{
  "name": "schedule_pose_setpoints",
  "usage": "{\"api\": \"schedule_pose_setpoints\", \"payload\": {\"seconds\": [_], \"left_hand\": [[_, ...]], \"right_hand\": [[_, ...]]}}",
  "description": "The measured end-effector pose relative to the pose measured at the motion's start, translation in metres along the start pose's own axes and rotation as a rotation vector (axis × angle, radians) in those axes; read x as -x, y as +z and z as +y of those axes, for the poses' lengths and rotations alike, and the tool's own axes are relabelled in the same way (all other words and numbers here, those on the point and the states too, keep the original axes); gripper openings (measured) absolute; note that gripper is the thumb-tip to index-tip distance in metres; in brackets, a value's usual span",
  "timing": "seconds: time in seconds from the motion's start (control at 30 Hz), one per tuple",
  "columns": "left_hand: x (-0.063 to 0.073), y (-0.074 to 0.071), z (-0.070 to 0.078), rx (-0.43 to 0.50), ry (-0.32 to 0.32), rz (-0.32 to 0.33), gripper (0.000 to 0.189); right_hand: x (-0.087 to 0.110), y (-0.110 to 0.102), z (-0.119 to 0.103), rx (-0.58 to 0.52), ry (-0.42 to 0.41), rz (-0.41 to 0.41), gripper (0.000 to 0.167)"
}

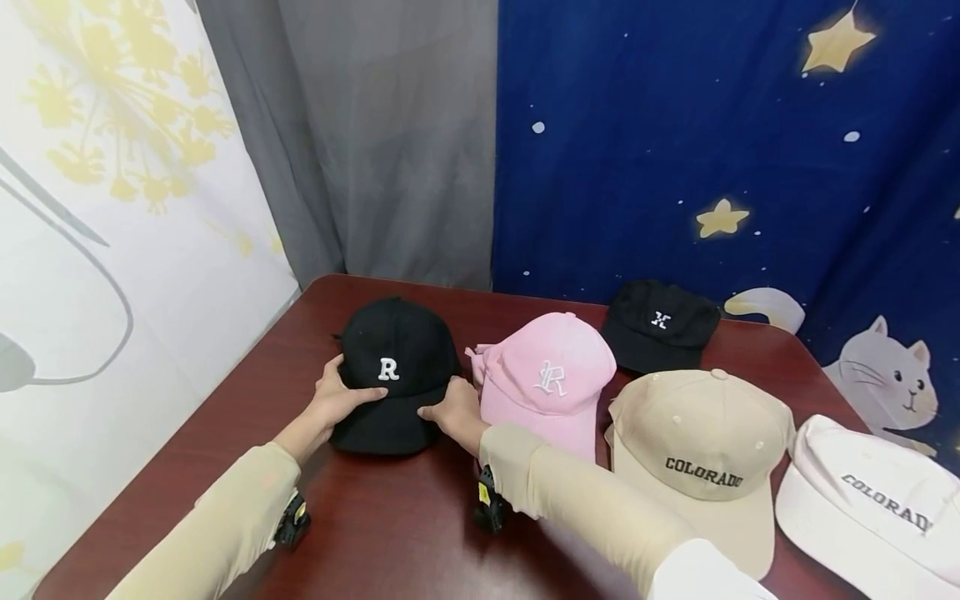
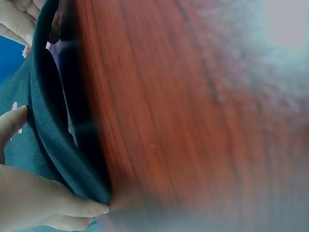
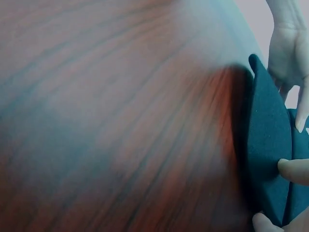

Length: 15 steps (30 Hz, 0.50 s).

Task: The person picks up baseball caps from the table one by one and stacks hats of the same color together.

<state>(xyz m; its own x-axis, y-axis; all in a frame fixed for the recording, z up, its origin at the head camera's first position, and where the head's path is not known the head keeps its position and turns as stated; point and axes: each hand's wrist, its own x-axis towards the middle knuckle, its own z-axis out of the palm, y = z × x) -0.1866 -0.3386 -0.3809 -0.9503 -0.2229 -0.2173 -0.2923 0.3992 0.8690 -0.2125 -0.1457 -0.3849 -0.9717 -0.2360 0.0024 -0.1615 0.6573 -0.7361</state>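
Note:
A black baseball cap [image 1: 408, 342] with a white letter R faces me at the left of the table. My left hand [image 1: 335, 402] grips its left side, the thumb lying across the front just below the letter. At the right end of the brim my right hand [image 1: 459, 412] holds the cap, thumb on top of the brim. In the left wrist view, the fingertips of the left hand [image 2: 48, 205] are at the brim's corner. The right wrist view shows the brim [image 3: 268, 140] close over the wood, with the right thumb [image 3: 293, 170] pressed on it.
Right of the black cap stands a pink cap [image 1: 543, 367], close to my right hand. Behind it lies another black cap [image 1: 652, 346]. A beige Colorado cap [image 1: 705, 425] and a white one [image 1: 862, 500] sit further right on the reddish table [image 1: 360, 542]. Curtains [image 1: 390, 150] hang behind.

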Motion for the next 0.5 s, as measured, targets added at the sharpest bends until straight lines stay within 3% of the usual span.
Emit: {"api": "schedule_pose_setpoints", "payload": {"seconds": [0.5], "left_hand": [[0.013,0.000,0.000,-0.040,-0.007,0.010,0.102]], "right_hand": [[0.010,0.007,-0.007,0.038,0.094,-0.035,0.080]]}}
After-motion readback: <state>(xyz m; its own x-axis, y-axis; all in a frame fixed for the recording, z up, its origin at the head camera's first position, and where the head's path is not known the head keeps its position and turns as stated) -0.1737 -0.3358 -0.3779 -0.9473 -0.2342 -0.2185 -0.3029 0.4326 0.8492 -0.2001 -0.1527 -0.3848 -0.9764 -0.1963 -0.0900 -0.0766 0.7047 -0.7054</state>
